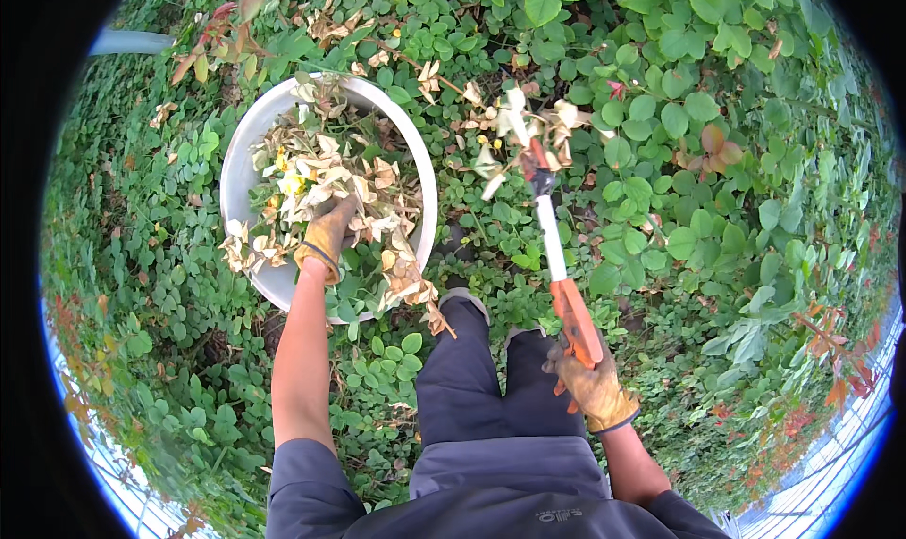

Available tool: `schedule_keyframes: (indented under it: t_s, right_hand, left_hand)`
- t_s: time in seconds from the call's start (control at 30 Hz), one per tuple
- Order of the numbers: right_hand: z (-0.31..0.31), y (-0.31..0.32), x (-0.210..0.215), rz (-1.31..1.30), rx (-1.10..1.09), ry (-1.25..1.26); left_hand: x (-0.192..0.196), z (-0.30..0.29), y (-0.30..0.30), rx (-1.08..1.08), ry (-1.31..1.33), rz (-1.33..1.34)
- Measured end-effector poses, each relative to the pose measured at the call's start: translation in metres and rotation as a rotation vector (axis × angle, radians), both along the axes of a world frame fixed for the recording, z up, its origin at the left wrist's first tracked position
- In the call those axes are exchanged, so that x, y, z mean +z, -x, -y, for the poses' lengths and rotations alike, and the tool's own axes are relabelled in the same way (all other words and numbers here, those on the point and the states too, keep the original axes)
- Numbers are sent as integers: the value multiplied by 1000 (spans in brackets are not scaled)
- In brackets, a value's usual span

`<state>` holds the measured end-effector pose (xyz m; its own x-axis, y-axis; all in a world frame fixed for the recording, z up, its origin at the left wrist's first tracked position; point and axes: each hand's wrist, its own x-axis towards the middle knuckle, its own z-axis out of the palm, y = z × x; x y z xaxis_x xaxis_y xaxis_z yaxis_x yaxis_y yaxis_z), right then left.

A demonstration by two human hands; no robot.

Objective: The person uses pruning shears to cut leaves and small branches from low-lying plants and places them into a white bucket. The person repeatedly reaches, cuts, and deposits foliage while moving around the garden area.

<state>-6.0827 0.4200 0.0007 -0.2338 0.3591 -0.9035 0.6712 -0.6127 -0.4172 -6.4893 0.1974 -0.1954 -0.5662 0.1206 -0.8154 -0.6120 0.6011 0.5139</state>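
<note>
My left hand (327,232), in a yellow and dark work glove, is down in a round whitish tub (424,161). Its fingers are closed into a bundle of dry leafy stems (326,176), which partly hides them. Pale brown leaves, some green ones and a few yellow bits fill much of the tub, and one dry sprig hangs over its near right rim. In my gloved right hand (595,388) is a long-handled pruner (550,242) with an orange handle and white shaft. Its dark head reaches away from me, against a clump of dry leaves (528,128).
Dense green leafy plants (661,209) cover the ground all round. A brown stem (425,67) with withered leaves lies beyond the tub. A pale grey bar (132,42) juts in at the far left. My shoes (467,301) stand among the leaves just below the tub.
</note>
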Motion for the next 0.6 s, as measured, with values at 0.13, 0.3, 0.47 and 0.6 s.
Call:
schedule_keyframes:
  t_s: [0.13, 0.3, 0.47, 0.6]
  right_hand:
    - [18, 22, 14, -453, 618, -293]
    - [42, 126, -54, -233, 801, 301]
    - [55, 166, -84, -178, 897, 172]
    - [18, 103, -35, -235, 721, 356]
  left_hand:
    - [63, 23, -15, 428, -78, -338]
    - [105, 63, -68, 816, -62, -920]
    - [46, 48, -120, -302, 159, -815]
    - [-16, 41, -97, -720, 425, -332]
